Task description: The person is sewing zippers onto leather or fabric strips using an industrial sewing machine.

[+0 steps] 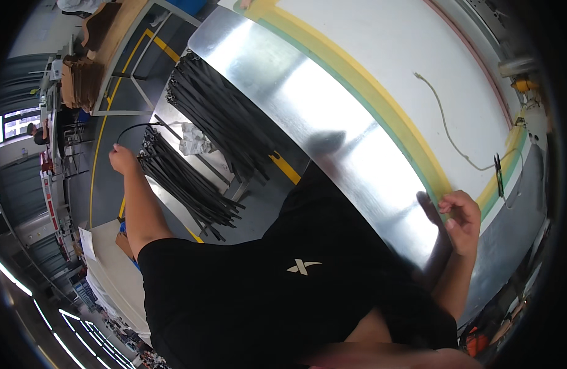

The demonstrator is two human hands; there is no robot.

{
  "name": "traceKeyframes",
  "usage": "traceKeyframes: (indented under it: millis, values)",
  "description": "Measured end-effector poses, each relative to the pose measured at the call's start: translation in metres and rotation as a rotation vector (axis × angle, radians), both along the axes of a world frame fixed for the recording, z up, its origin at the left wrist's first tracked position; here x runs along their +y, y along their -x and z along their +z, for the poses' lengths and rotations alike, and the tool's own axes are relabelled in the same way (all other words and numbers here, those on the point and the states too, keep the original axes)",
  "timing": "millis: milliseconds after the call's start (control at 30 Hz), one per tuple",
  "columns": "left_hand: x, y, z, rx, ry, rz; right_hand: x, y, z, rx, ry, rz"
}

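Count: 2 bundles of long black strips, upper bundle (225, 114) and lower bundle (188, 178), lying side by side on a pale stand (166, 204); strips overlap, single pieces not countable. 1 thin black cord (134, 126), bent in an arc from the lower bundle's near end to the left hand (123, 158). Left hand: fingers closed on the cord's end, arm stretched out. Right hand (460, 221): loosely curled, part open, appears empty, at the edge of the counter (283, 71).

1 crumpled pale wrapping (195, 140) between bundles; contents, if any, cannot be told. On the counter: 1 beige string (444, 120), 1 dark slender tool (498, 175).

Cord: slim, smooth, matt, uniformly black. Strips: straight, dark, ends uneven.
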State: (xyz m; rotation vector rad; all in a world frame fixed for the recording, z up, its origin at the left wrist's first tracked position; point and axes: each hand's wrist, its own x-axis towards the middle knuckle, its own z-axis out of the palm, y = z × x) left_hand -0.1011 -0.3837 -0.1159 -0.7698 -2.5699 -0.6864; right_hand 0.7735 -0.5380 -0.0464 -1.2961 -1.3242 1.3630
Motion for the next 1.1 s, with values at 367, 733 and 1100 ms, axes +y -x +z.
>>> traceKeyframes:
  millis: [367, 733, 1100]
  values:
    - [0.093, -0.066, 0.215, -1.238, -0.589, -0.773, 0.013, -0.003, 0.022, -0.722, -0.384, -0.176]
    - [0.095, -0.381, 0.207, -1.709, -0.585, -1.567, -0.003, -0.028, 0.034, -1.105, -0.142, -0.267]
    - [0.034, -0.563, 0.21, -1.766, -0.606, -1.716, -0.008, 0.014, 0.084, -0.719, -0.252, -0.045]
